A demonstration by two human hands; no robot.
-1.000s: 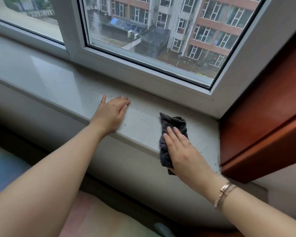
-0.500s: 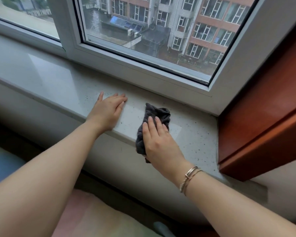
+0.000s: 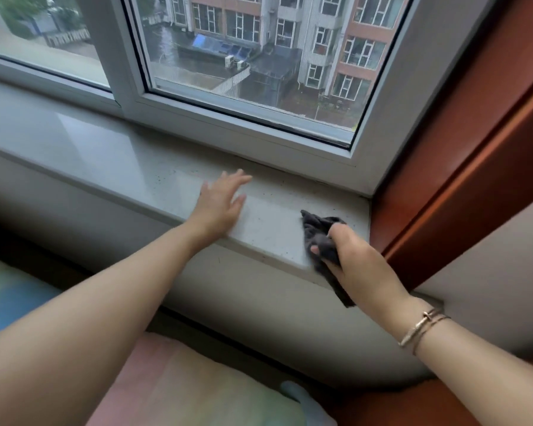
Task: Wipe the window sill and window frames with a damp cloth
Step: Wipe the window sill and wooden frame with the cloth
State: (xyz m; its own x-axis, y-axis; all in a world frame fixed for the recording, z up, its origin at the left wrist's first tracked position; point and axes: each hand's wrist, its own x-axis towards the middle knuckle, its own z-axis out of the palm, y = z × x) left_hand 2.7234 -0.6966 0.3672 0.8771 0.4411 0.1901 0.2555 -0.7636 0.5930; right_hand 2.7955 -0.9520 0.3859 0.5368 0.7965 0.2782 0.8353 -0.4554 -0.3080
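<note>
A pale speckled stone window sill (image 3: 111, 158) runs across the view below a white window frame (image 3: 237, 127). My right hand (image 3: 356, 259) grips a dark grey cloth (image 3: 319, 233) near the sill's right end, close to the front edge, and part of the cloth hangs down over that edge. My left hand (image 3: 220, 202) rests flat on the sill to the left of the cloth, fingers spread, holding nothing. Small dark specks dot the sill around both hands.
A reddish-brown wooden panel (image 3: 462, 167) closes off the sill's right end. A white mullion (image 3: 114, 50) divides the two panes. Below the sill is a pale wall (image 3: 105, 229), and pastel bedding (image 3: 173, 385) lies at the bottom of the view.
My right hand has slid the cloth to the right along the sill and now bunches it in a grip instead of pressing flat. My left hand has shifted slightly and spread its fingers.
</note>
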